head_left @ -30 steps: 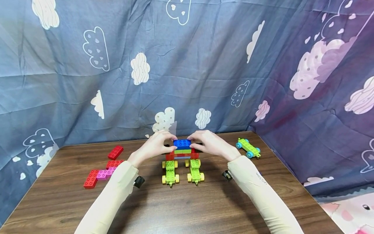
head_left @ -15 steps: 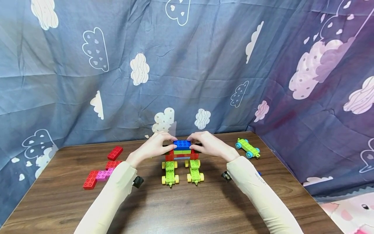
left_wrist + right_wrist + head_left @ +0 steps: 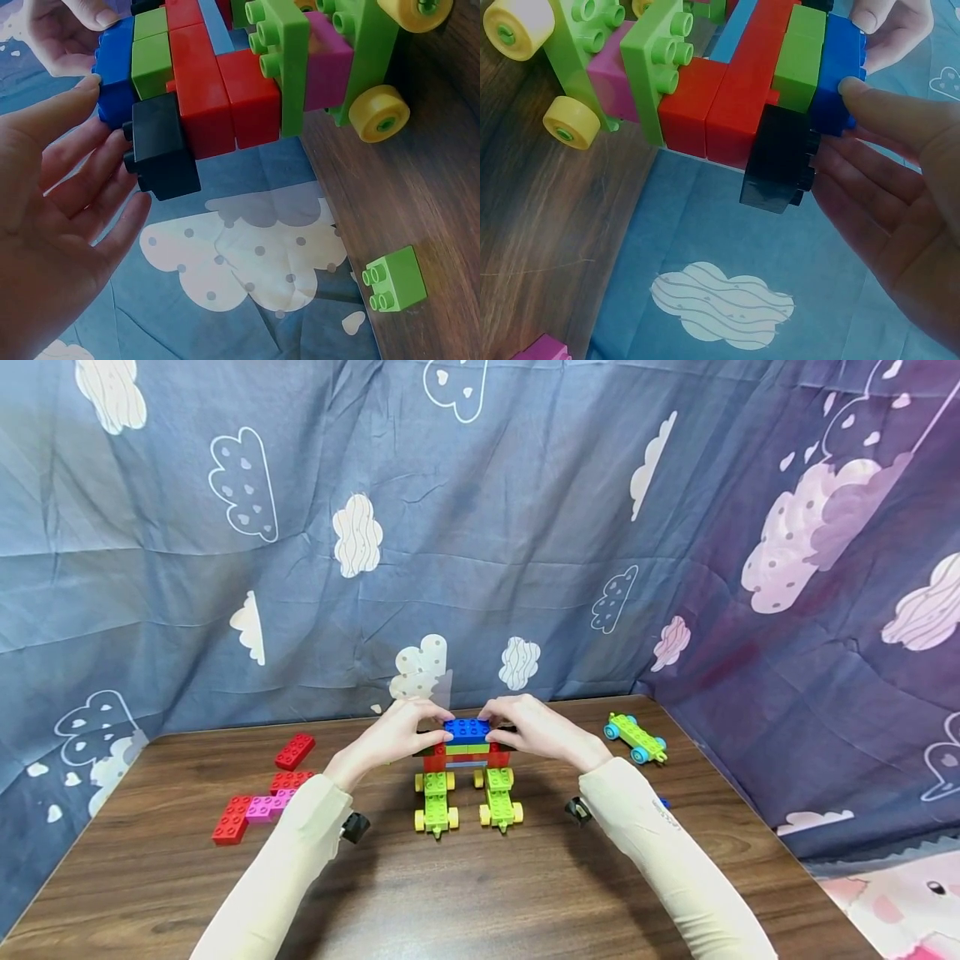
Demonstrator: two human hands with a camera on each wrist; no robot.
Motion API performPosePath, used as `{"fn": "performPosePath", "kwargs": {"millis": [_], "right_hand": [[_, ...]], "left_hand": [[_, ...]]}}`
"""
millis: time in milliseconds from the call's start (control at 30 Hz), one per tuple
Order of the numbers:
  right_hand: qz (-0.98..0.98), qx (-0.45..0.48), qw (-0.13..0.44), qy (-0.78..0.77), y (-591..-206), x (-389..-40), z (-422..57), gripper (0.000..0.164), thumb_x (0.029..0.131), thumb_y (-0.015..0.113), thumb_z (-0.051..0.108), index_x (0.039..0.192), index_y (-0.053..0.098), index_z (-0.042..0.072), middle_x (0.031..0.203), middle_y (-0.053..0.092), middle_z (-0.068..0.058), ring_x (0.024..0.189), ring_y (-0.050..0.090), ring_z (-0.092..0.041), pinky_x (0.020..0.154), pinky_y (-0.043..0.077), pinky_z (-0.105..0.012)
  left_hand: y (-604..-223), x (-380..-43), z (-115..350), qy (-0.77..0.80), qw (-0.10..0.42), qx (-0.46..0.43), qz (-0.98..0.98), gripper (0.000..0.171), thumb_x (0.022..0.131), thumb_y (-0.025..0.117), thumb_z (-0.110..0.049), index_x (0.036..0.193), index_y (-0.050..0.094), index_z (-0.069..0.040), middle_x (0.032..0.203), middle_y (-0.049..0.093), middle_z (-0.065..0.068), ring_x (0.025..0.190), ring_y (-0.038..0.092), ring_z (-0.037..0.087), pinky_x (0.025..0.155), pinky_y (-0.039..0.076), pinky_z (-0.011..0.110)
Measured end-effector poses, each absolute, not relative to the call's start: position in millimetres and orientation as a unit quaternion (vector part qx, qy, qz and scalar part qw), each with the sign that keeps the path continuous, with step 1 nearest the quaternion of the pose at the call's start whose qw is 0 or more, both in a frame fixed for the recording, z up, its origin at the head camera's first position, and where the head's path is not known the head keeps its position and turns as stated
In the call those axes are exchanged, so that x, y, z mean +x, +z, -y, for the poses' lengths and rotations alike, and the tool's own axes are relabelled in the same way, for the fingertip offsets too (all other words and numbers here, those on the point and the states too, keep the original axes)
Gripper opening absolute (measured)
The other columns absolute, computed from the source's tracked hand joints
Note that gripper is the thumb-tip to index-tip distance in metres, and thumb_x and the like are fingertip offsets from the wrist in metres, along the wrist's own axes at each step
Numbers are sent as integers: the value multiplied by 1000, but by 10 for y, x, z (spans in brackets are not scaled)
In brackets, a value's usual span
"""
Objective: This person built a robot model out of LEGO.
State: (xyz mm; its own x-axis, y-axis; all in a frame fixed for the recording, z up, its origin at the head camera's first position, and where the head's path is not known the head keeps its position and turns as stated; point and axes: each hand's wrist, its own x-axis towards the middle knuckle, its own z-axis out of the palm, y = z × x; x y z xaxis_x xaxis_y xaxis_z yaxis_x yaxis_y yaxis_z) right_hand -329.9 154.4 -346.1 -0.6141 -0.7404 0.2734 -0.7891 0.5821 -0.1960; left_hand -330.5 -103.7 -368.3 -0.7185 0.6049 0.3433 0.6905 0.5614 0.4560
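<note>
A blue brick (image 3: 467,730) lies on top of a built structure, over two lime green bricks (image 3: 467,749). My left hand (image 3: 397,733) pinches its left end between thumb and fingers. From the opposite side, my right hand (image 3: 538,732) pinches the right end. Below the green bricks run red bricks (image 3: 739,94) and a light blue strip (image 3: 218,27). Black bricks (image 3: 163,144) stick out at both sides, near my fingers. The structure stands on two lime green wheeled bases (image 3: 436,806) with yellow wheels (image 3: 380,114). A pink brick (image 3: 328,60) sits within a leg.
Left on the wooden table (image 3: 480,893) lie a single red brick (image 3: 295,750) and a joined row of red and pink bricks (image 3: 261,808). A lime green car base (image 3: 636,739) with blue wheels stands right. A loose lime brick (image 3: 397,279) shows in the left wrist view.
Both hands keep their hold on the blue brick, with hardly any movement. A small blue piece has come into sight beside my right sleeve.
</note>
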Motion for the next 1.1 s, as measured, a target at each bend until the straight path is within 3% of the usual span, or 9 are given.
{"fn": "performPosePath", "kwargs": {"millis": [533,800,1100], "right_hand": [[884,440,100,124,-3430,-3261,-1520,24,92,70,17,112,70,5,106,73,-7,91,69,-17,84,57,-33],[891,424,101,125,-3465,-3240,-1517,25,92,70,16,114,70,5,108,73,-7,93,69,-18,86,57,-34],[894,416,106,130,-3485,-3258,-1515,26,90,72,17,113,70,6,106,73,-6,91,69,-18,85,57,-34]], "left_hand": [[-3684,-3241,1014,-262,137,-394,870,25,89,74,-19,109,72,-3,102,73,9,93,65,22,85,55,38],[-3701,-3242,1017,-271,100,-358,888,29,90,72,-21,114,71,-5,108,73,9,99,68,22,90,55,40],[-3686,-3225,1007,-262,99,-345,896,28,91,72,-24,114,71,-7,108,73,8,100,68,21,91,55,40]]}}
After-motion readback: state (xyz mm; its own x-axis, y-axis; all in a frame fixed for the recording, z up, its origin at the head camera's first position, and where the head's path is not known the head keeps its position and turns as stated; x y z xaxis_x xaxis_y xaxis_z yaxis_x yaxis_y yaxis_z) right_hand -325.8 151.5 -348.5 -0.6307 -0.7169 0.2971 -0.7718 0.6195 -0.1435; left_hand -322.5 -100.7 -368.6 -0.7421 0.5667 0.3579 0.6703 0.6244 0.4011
